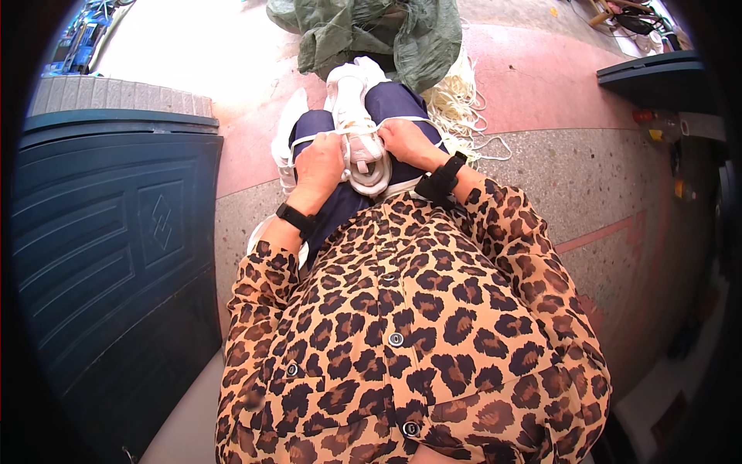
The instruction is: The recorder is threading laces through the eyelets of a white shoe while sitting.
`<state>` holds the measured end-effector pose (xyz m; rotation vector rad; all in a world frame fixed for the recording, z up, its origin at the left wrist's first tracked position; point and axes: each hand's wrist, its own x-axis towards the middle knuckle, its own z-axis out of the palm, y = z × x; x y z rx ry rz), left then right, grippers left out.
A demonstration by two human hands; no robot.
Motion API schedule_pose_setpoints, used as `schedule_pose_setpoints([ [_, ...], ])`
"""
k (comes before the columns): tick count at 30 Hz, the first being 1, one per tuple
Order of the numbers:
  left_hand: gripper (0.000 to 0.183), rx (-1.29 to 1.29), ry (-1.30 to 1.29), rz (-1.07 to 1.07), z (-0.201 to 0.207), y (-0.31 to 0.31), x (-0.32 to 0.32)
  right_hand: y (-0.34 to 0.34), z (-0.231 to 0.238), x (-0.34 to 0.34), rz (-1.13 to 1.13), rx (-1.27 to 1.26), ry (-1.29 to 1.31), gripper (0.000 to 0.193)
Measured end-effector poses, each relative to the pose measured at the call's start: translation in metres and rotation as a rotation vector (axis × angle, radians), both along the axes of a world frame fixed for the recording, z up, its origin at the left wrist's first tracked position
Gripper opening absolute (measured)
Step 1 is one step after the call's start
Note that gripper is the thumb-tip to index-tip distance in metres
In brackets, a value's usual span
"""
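Shoe (362, 148) between thighs, 12 o'clock. Left hand (320, 164), right hand (410, 145): fingers grasping lace (411, 119). Lacing apparently begun, unfinished; no knot visible. Lace heap (457, 100) at 1 o'clock.

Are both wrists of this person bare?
No, one black band circles the left hand's wrist and a second black band the right hand's.

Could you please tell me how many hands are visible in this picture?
2: the left hand, left of the pale shoe, and the right hand, right of it, both gripping white lace. No other hand shows.
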<state>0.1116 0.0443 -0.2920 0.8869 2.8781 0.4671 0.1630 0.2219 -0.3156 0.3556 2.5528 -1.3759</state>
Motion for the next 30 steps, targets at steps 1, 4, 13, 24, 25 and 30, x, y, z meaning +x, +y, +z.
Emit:
schedule_pose_setpoints([
  [1, 0.017, -0.042, 0.049, -0.048, 0.001, 0.001, 0.0, -0.001, 0.004, 0.003, 0.01, 0.093, 0.046, 0.026],
  [4, 0.018, -0.15, 0.214, -0.133, 0.009, 0.003, -0.004, -0.004, 0.011, 0.009, 0.05, 0.257, 0.071, 0.025],
  [13, 0.017, -0.105, 0.347, -0.037, 0.003, 0.001, 0.019, 0.002, -0.001, 0.016, 0.109, 0.596, 0.352, 0.013],
  [24, 0.014, 0.115, 0.012, -0.02, 0.003, -0.004, 0.007, 0.004, 0.022, 0.005, 0.429, 0.807, 0.463, 0.01],
  [25, 0.013, 0.145, 0.084, -0.035, -0.002, -0.005, 0.003, 0.004, 0.023, 0.003, 0.432, 0.812, 0.47, 0.01],
  [30, 0.022, 0.217, 0.292, -0.08, 0.01, -0.004, -0.017, 0.02, 0.048, -0.004, -0.037, 0.17, 0.891, 0.01],
])
